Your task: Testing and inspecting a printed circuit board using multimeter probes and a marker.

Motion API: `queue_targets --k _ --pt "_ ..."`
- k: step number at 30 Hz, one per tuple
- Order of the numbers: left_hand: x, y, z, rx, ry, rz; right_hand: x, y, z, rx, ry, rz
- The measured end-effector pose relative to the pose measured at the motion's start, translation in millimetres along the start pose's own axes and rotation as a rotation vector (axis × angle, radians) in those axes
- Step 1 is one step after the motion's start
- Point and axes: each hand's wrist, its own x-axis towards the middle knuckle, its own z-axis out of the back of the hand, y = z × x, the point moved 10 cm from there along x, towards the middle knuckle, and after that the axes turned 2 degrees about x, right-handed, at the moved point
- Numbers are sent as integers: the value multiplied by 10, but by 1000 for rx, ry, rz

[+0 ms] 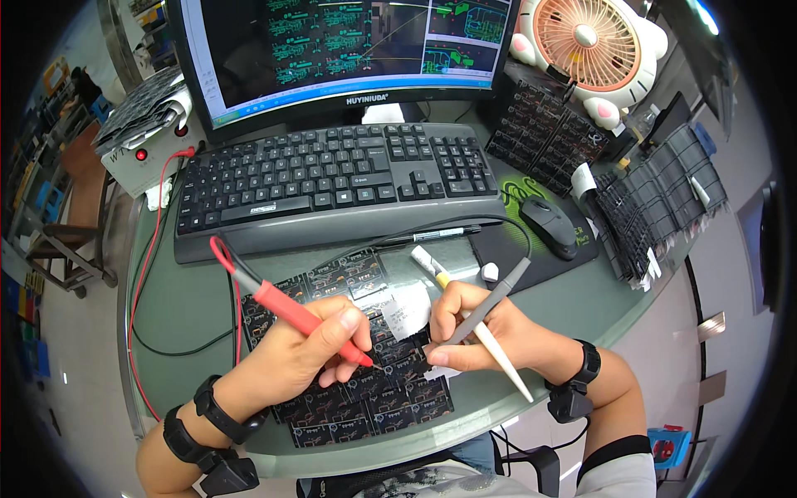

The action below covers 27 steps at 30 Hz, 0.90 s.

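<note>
While left hand (286,363) grips red probe (286,308), right hand (520,336) grey probe (491,301), board (332,411) black, gridded.

Left hand (309,357), right hand (516,334), apparently pinched

Red probe (286,307) has a smooth plastic barrel with low sheen; grey probe (486,304) looks matt, rubber-like. White pen (505,365) is smooth plastic. Circuit-board panel (353,409) shows a dark semi-gloss face with metallic-looking traces; paper slip (407,314) over it is thin, lightly creased. Tabletop (195,295) is smooth, glossy, reflective. Keyboard (332,170) and mouse (550,226): matt plastic. Fan (649,70): shiny plastic shell. Mouse pad (531,267) appears cloth-like, matt
</note>
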Motion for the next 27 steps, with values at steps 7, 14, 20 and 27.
queue_targets --k 7,14,20,27 --pt "8 8 2 4 35 -42 -16 -77 96 -11 -51 -34" --pt "15 46 7 -20 28 -48 -8 -107 106 -32 -40 -36" --pt "15 96 3 -50 38 -10 7 -83 35 -114 36 -56" --pt "36 67 -23 -121 33 -53 -12 -106 78 -89 -27 -15"
